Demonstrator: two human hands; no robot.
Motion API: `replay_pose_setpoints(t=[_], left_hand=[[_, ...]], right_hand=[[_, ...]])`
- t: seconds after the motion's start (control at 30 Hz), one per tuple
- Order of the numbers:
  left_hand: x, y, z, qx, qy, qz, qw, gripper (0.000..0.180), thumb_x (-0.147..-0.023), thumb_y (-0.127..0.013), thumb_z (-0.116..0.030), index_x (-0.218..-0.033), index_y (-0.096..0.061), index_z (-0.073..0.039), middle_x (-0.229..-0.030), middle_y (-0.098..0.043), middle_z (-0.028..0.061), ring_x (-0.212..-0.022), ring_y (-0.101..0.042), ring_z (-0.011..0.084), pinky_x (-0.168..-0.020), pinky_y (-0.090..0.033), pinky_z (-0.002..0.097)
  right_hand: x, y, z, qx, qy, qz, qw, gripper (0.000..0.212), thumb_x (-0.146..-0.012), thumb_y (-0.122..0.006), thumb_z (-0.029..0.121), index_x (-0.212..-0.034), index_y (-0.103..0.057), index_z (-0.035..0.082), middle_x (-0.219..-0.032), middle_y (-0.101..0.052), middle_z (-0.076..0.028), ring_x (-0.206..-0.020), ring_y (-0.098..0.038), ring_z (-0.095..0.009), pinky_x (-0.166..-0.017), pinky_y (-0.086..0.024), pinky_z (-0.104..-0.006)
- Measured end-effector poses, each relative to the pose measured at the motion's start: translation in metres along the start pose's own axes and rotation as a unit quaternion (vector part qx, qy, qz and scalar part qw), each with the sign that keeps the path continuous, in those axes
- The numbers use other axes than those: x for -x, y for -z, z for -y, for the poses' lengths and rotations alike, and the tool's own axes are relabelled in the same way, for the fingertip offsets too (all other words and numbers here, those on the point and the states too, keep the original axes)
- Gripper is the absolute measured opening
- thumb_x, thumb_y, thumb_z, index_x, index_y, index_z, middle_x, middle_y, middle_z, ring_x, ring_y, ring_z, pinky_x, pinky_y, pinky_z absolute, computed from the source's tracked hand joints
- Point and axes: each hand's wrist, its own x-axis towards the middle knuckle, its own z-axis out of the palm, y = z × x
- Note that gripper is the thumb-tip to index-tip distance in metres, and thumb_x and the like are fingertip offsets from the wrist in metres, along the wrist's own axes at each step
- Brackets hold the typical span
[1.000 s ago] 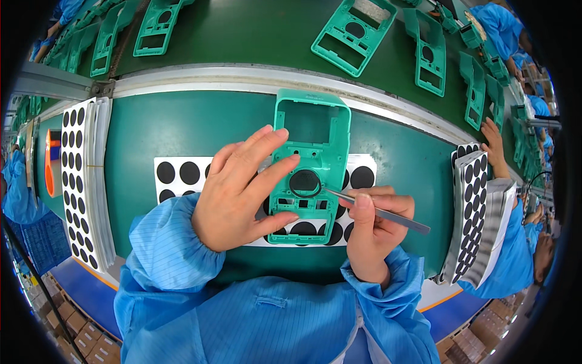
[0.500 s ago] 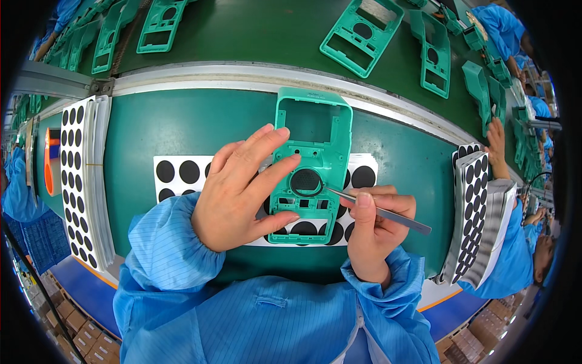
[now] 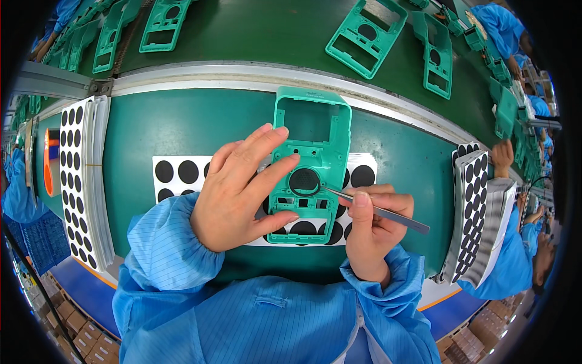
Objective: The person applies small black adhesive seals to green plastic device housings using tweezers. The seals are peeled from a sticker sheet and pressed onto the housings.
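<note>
A green plastic housing [image 3: 313, 159] lies in front of me, its large rectangular window at the far end. Over its left side my left hand [image 3: 239, 191] is spread, with fingertips and thumb resting on the housing. In my right hand [image 3: 379, 227] I pinch a pair of metal tweezers [image 3: 400, 220]. Their tips touch the lower right edge of a black round mesh-like piece [image 3: 304, 181] in the housing's circular recess. Beneath the housing lies a white sheet with black round stickers [image 3: 364, 176], partly hidden by it and my left hand.
Stacks of sticker sheets stand at the left [image 3: 88, 182] and right [image 3: 470, 212] of the green work surface [image 3: 182, 121]. An orange object [image 3: 50, 170] sits far left. Beyond a metal rail [image 3: 230, 71], more green housings [image 3: 367, 36] lie on a belt. A co-worker's hand [image 3: 502, 158] is at right.
My tweezers have shifted very slightly left, and my left hand stays in place. Housings on the belt have moved a little to the right. The co-worker's hand at right has moved lower.
</note>
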Motion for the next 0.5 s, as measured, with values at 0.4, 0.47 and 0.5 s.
replay_pose_setpoints(t=[0.4, 0.47, 0.5], left_hand=[[0.0, -0.0012, -0.0001, 0.005, 0.0, -0.001, 1.0, 0.07, -0.056, -0.078, -0.028, -0.117, -0.051, -0.007, -0.132, -0.036, 0.0171, -0.12, -0.038, 0.0359, -0.09, -0.032, 0.0433], [-0.0001, -0.0017, -0.0004, 0.005, 0.0, -0.001, 1.0, 0.069, -0.056, -0.078, -0.028, -0.117, -0.051, -0.008, -0.132, -0.036, 0.0172, -0.12, -0.038, 0.0359, -0.09, -0.032, 0.0432], [-0.0001, -0.0017, -0.0004, 0.005, 0.0, -0.002, 1.0, 0.069, -0.056, -0.078, -0.028, -0.116, -0.052, -0.008, -0.132, -0.036, 0.0172, -0.12, -0.038, 0.0359, -0.09, -0.032, 0.0432]], right_hand=[[0.0, 0.0, -0.0022, 0.01, 0.007, -0.006, 1.0, 0.02, -0.082, -0.055, -0.007, -0.092, -0.04, 0.0, -0.085, -0.057, -0.016, -0.068, -0.058, -0.012, -0.055, -0.044, -0.0159], [0.0001, -0.0006, -0.0021, 0.011, 0.004, -0.009, 1.0, 0.019, -0.082, -0.055, -0.006, -0.092, -0.04, 0.0, -0.085, -0.057, -0.016, -0.068, -0.058, -0.012, -0.055, -0.044, -0.0161], [0.0001, -0.0011, -0.0019, 0.012, 0.0, -0.011, 1.0, 0.019, -0.082, -0.055, -0.006, -0.091, -0.04, 0.0, -0.084, -0.057, -0.016, -0.068, -0.058, -0.012, -0.055, -0.044, -0.0162]])
